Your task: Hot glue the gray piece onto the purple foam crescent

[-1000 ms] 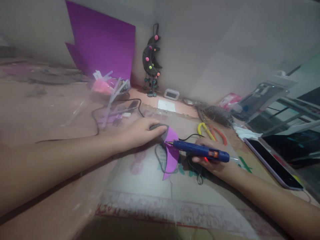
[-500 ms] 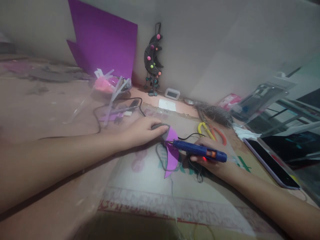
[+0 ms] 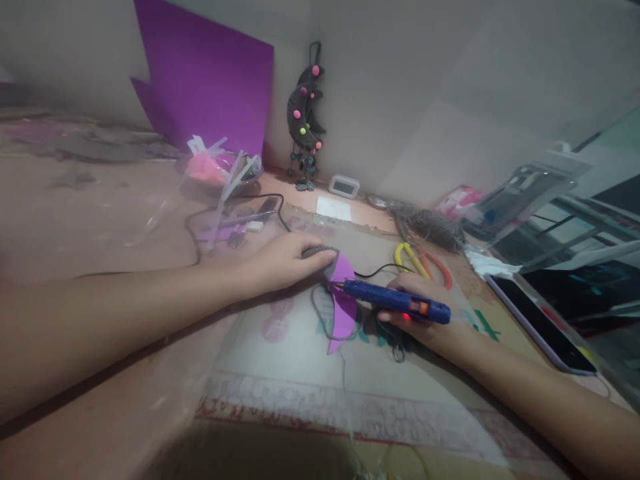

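My left hand (image 3: 293, 260) is closed on the upper end of a purple crescent-shaped piece (image 3: 344, 303). Grey yarn (image 3: 327, 255) covers that end, under my thumb. My right hand (image 3: 420, 303) grips a blue hot glue gun (image 3: 383, 295), its red light lit. The metal nozzle points left and lies at the crescent's inner edge, just below the yarn-covered part; whether it touches cannot be told. A loose strand of grey yarn (image 3: 320, 313) loops beside and across the crescent's lower half.
Yellow-and-orange-handled scissors (image 3: 413, 260) lie behind my right hand, near a grey yarn bundle (image 3: 435, 227). A phone (image 3: 543, 323) lies at right. Glue sticks and a pink bundle fill a bowl (image 3: 225, 170). A decorated moon hanging (image 3: 305, 117) and purple sheet (image 3: 210, 73) stand by the wall.
The whole view has shifted very slightly. Both hands, the glue gun and the crescent keep nearly the same positions relative to one another.
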Tool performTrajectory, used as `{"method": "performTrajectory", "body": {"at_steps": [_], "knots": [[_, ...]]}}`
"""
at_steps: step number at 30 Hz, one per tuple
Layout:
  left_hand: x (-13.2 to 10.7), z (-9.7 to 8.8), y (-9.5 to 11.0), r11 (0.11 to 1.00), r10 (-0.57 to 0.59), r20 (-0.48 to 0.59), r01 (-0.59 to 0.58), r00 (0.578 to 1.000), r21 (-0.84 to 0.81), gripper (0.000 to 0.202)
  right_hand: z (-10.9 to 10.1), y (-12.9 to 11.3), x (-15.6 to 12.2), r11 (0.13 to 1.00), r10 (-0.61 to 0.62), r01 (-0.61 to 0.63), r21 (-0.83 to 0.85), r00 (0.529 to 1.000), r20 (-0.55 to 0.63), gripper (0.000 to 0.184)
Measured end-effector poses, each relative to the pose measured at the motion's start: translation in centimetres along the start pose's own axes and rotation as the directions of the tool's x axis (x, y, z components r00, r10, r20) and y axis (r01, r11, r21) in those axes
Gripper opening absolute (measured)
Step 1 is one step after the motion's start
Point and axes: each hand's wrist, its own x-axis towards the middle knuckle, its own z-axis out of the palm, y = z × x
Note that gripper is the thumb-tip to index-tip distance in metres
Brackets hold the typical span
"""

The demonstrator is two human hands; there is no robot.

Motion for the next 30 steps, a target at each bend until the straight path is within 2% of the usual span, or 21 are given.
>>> {"method": "performTrajectory", "body": {"at_steps": [30], "knots": [[0.05, 0.08, -0.21, 1.0, 0.012, 0.006, -0.012, 1.0, 0.009, 0.036, -0.12, -0.23, 0.09, 0.997, -0.005, 0.004, -0.072, 1.0, -0.018, 0.025]]}}
